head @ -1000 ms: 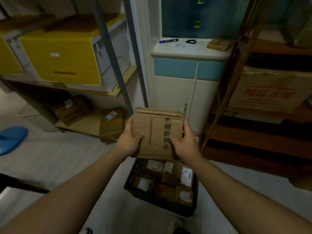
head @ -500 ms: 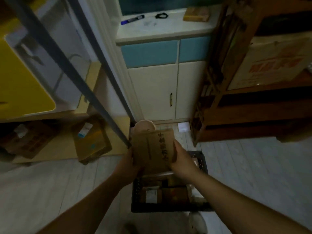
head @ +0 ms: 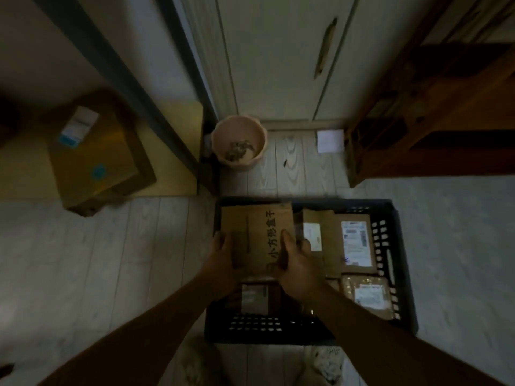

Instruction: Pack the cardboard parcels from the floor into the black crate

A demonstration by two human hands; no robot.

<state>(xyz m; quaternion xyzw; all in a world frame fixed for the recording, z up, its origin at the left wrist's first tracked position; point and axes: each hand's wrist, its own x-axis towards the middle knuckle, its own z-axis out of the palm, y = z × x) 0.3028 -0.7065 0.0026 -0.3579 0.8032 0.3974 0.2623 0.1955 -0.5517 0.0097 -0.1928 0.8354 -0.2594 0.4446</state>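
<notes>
A brown cardboard parcel (head: 255, 232) with black printed characters sits low over the far left corner of the black crate (head: 401, 274). My left hand (head: 223, 256) grips its left side and my right hand (head: 295, 263) grips its right side. Whether the parcel rests on the crate's contents I cannot tell. Several labelled parcels (head: 355, 240) lie inside the crate, filling its right half, and another one (head: 255, 298) lies below my hands.
A pink pot (head: 238, 142) stands on the floor beyond the crate, by a white cabinet door (head: 278, 57). A large cardboard box (head: 94, 151) lies under the metal shelf at left. Wooden shelving (head: 426, 112) stands at right. My feet (head: 326, 366) are at the crate's near edge.
Both hands have lowered the parcel from chest height down into the crate's far left corner. The view has tilted down to look straight at the crate.
</notes>
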